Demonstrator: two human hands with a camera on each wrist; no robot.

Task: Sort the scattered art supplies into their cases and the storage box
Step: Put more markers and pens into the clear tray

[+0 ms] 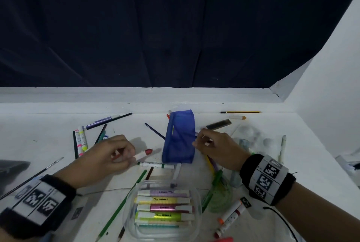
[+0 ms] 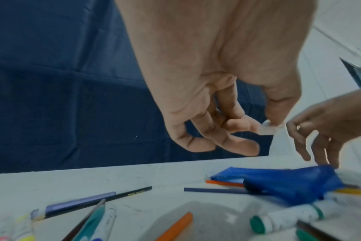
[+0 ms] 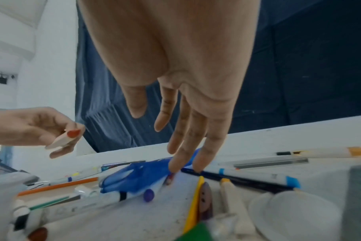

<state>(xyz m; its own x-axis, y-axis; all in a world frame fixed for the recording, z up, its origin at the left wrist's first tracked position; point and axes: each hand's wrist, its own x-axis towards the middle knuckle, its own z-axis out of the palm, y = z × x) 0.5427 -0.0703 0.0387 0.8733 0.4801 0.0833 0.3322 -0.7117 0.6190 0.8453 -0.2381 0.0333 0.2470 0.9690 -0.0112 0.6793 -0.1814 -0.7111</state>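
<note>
A blue fabric pencil case [image 1: 179, 138] lies in the middle of the white table. My left hand [image 1: 128, 156] hovers just left of it and pinches a pale crayon with a red tip [image 1: 143, 154]; the same crayon [image 3: 66, 138] shows in the right wrist view. My right hand [image 1: 200, 140] reaches down on the case's right side, its straight fingertips [image 3: 175, 164] touching the blue case [image 3: 134, 177] and holding nothing. A clear storage box [image 1: 198, 208] near the front holds several highlighters. The case's opening is not visible.
Markers, pencils and pens lie scattered around the case, among them a green marker [image 1: 155, 164] in front of it. A white paint palette [image 1: 253, 136] sits at the right, a green protractor [image 1: 222, 198] beside the box, a thin paintbrush [image 1: 33, 177] at the left.
</note>
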